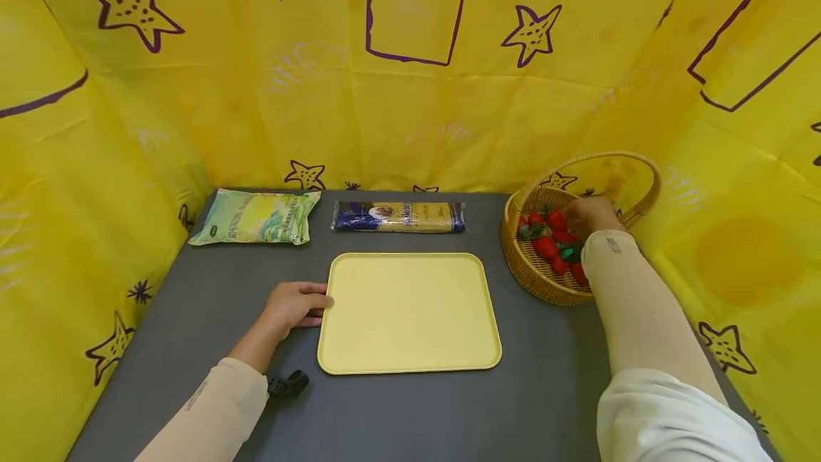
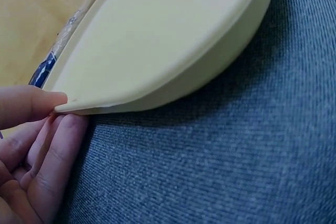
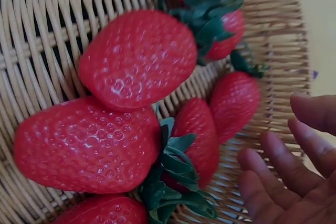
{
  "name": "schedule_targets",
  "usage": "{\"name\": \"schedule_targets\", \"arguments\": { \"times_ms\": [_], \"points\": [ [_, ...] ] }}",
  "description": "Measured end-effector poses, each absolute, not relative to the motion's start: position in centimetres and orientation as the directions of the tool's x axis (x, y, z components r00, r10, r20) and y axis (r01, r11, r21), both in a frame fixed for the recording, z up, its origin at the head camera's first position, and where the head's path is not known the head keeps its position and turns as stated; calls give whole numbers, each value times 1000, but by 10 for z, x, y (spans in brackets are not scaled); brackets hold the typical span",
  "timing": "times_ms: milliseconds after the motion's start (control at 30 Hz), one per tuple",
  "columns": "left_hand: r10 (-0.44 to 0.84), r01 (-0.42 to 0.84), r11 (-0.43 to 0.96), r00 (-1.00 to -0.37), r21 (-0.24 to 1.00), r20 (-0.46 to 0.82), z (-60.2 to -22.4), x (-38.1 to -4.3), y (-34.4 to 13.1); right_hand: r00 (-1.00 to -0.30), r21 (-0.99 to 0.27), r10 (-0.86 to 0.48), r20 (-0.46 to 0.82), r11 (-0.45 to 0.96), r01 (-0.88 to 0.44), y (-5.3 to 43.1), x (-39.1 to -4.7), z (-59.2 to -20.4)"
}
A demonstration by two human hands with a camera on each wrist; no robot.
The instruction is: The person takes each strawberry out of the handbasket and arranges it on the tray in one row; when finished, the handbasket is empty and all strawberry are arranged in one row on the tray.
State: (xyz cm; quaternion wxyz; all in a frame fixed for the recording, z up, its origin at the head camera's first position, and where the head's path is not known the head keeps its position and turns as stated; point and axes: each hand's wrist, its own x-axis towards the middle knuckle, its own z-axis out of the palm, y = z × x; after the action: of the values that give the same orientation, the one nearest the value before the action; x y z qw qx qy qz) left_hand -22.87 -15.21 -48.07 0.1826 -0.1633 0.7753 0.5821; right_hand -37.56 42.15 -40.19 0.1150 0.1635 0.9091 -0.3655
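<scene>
In the head view my left hand (image 1: 293,306) pinches the left rim of a yellow rectangular tray (image 1: 410,314). The left wrist view shows the thumb on top of that rim and the fingers (image 2: 62,148) under it. My right hand (image 1: 595,214) reaches into a wicker basket (image 1: 537,278) with a tall handle. Several red strawberries (image 1: 546,247) with green leaves lie inside. Seen from the right wrist, the fingers (image 3: 281,156) are spread and slightly bent beside the strawberries (image 3: 235,104), apart from them and holding nothing.
A pack of noodles (image 1: 400,217) in blue and yellow wrapping lies behind the tray. A green-and-white plastic package (image 1: 258,217) lies at the back left. Yellow patterned cloth (image 1: 410,113) encloses the grey tabletop (image 1: 410,419). A black strap (image 1: 288,385) hangs by the left wrist.
</scene>
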Motion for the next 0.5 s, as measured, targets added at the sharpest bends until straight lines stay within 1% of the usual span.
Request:
{"name": "schedule_targets", "arguments": {
  "times_ms": [33,267,333,500],
  "points": [
    [-42,-465,268,-880,844,-472,-481,-228,-153,-903,-656,242,-354,624,425,421,-379,-405],
    [-38,-469,245,-879,848,-475,-485,-224,-158,-848,-657,218,-484,550,516,412,-391,-420],
    [-36,-469,239,-880,851,-475,-486,-225,-158,-840,-643,217,-497,558,525,411,-391,-422],
    [-33,-456,233,-886,859,-462,-486,-231,-154,-847,-604,238,-476,611,511,417,-389,-423]
  ]
}}
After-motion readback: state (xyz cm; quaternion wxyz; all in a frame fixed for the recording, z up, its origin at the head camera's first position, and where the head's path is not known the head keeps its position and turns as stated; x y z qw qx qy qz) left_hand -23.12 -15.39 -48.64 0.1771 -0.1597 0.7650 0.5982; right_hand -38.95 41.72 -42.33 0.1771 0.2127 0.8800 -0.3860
